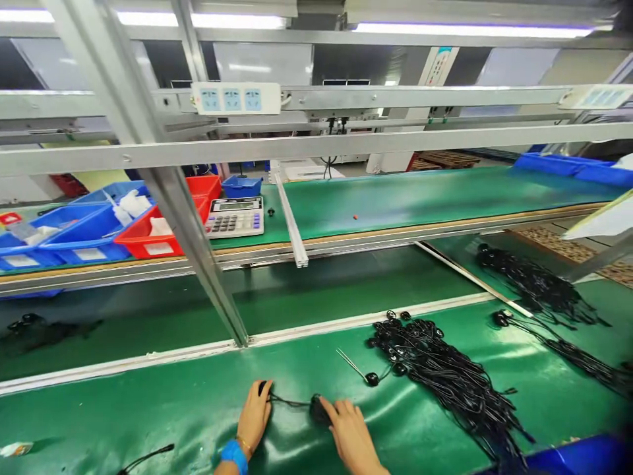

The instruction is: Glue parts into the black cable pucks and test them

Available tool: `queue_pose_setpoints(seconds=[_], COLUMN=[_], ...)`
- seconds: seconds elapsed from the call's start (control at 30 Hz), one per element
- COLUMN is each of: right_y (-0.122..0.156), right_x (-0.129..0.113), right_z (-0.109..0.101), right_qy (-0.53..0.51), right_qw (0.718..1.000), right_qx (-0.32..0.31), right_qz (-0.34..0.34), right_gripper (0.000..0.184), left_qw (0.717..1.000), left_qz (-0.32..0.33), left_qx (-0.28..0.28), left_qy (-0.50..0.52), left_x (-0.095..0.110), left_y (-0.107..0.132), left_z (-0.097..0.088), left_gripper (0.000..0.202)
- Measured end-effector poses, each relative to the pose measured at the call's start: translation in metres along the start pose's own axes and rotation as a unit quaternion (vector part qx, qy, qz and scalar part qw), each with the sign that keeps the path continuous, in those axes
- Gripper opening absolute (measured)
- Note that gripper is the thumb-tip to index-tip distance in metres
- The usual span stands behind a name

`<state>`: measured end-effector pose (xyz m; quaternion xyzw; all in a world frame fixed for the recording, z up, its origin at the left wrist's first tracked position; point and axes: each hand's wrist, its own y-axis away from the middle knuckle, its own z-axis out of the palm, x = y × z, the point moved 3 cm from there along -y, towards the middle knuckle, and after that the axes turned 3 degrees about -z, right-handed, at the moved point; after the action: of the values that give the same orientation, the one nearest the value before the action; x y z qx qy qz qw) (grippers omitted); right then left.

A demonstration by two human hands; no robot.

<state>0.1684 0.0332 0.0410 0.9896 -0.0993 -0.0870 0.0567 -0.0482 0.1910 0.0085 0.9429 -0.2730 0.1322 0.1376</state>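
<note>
My left hand [256, 417], with a blue wristband, lies on the green mat with its fingertips on a small black round part [263, 386]. A thin black wire [291, 402] runs from there to a second black round part [317, 410], which my right hand [352, 435] grips with its fingers curled over it. Just right of my hands lies a single black piece with a thin stem [366, 374]. Beyond it sprawls a pile of black wired parts [445, 376].
More black wire bundles [539, 284] lie at the right. A metal frame post [198, 244] slants down to the mat. On the far shelf stand blue bins [74, 231], a red bin [153, 241] and a calculator [235, 216]. A blue bin edge [578, 456] is at bottom right.
</note>
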Motion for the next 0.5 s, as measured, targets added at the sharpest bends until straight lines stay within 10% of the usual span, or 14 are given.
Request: queue_pose_setpoints(seconds=[0.27, 0.37, 0.5], right_y=[0.020, 0.026, 0.019], right_x=[0.284, 0.379, 0.464], right_z=[-0.111, -0.112, -0.066], right_qy=[0.079, 0.075, -0.012], right_qw=[0.984, 0.983, 0.990], right_qx=[0.108, 0.110, 0.085], right_qz=[0.120, 0.126, 0.111], right_gripper=[0.059, 0.053, 0.061], left_qw=[0.988, 0.986, 0.988], left_qz=[0.126, 0.138, 0.130], left_qx=[0.064, 0.058, 0.028], left_qy=[0.070, 0.077, 0.081], left_x=[0.294, 0.379, 0.431], left_y=[-0.145, -0.186, -0.212], left_z=[0.020, 0.044, 0.082], left_gripper=[0.062, 0.058, 0.051])
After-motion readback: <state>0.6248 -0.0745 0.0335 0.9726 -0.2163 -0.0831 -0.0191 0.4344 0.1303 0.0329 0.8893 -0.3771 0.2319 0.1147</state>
